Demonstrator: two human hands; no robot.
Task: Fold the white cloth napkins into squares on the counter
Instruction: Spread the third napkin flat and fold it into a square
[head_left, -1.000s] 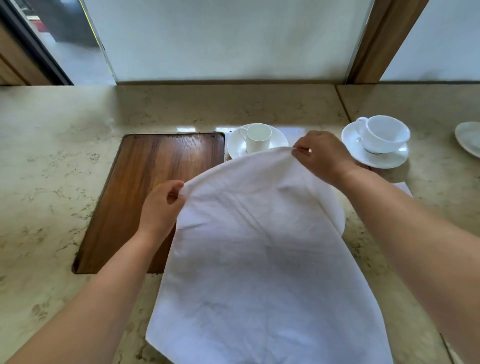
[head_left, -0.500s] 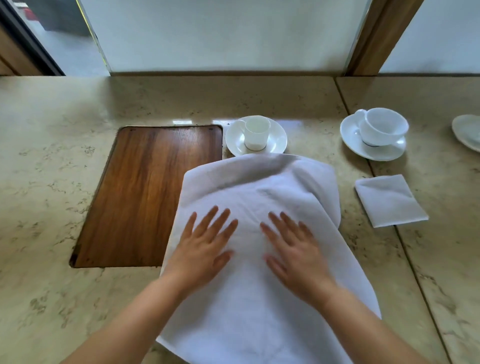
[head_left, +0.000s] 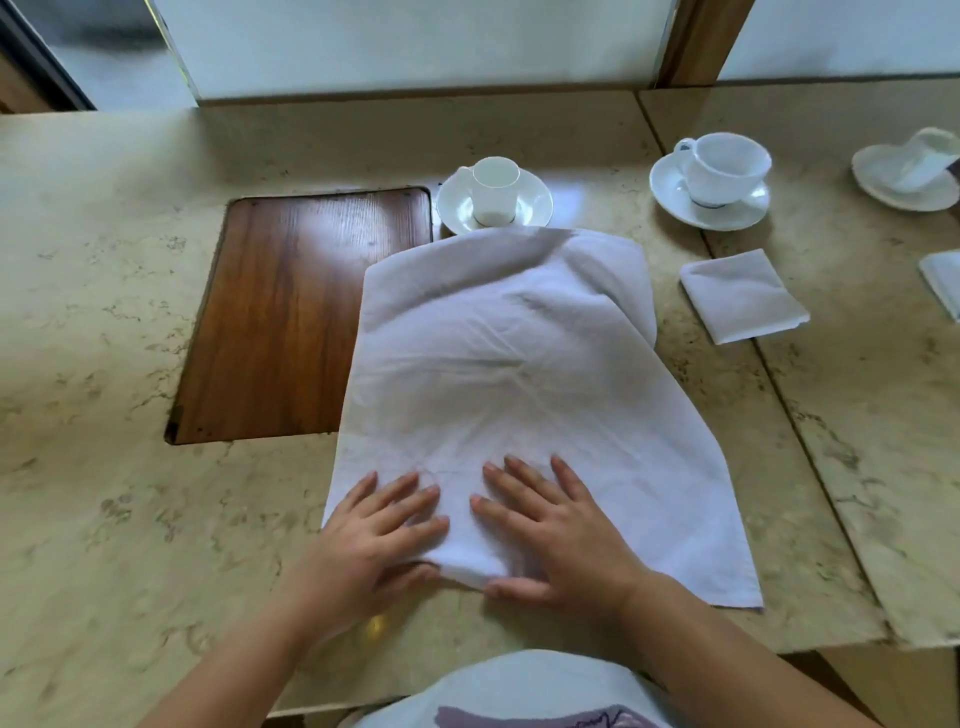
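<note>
White napkins (head_left: 519, 374): perhaps three; two hands (head_left: 467, 540).

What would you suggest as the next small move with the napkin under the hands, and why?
Probably sweep both palms outward to flatten it. The left hand and right hand lie flat on the near edge of the large napkin, which shows creases and a rumpled far end, unlike the folded square.

No text, label, brand or number was readable anywhere; the purple marking on the person's shirt (head_left: 545, 719) was too cut off to make out.
</note>
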